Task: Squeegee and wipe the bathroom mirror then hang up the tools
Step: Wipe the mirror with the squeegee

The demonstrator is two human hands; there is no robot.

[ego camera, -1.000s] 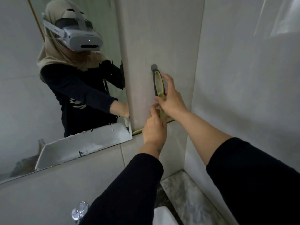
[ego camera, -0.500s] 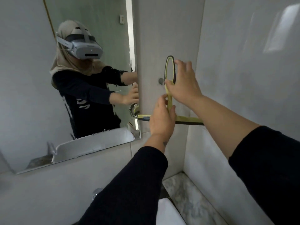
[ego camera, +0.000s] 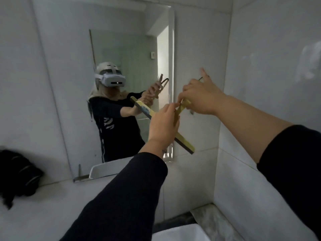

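1. The left hand (ego camera: 162, 126) is closed around the yellow squeegee (ego camera: 185, 144) where the handle meets the blade; thumb and fingers pinch the handle at the hand's 1 o'clock.
2. The right hand (ego camera: 201, 97) grips the upper part of the same handle; most fingers are curled round it, one finger points up toward 12 o'clock, and a thin dark end of the handle shows just past the knuckles.
3. The squeegee is held in the air in front of the wall, tilted; its blade runs from 10 o'clock, behind the left hand, down to 4 o'clock, where the yellow bar with its dark rubber edge ends near a tile joint; whether it touches the wall cannot be told.
4. The mirror (ego camera: 73, 84) lies at 9 o'clock from the hands; its right edge stands just beside them, and it reflects the person, both arms and the squeegee.
5. Both sleeves (ego camera: 125, 197) are black and reach in from 6 and 4 o'clock.
6. A dark cloth (ego camera: 17, 174) lies on the ledge at 8 o'clock, well apart from the hands.
7. The white sink (ego camera: 180, 232) rim shows at 6 o'clock.
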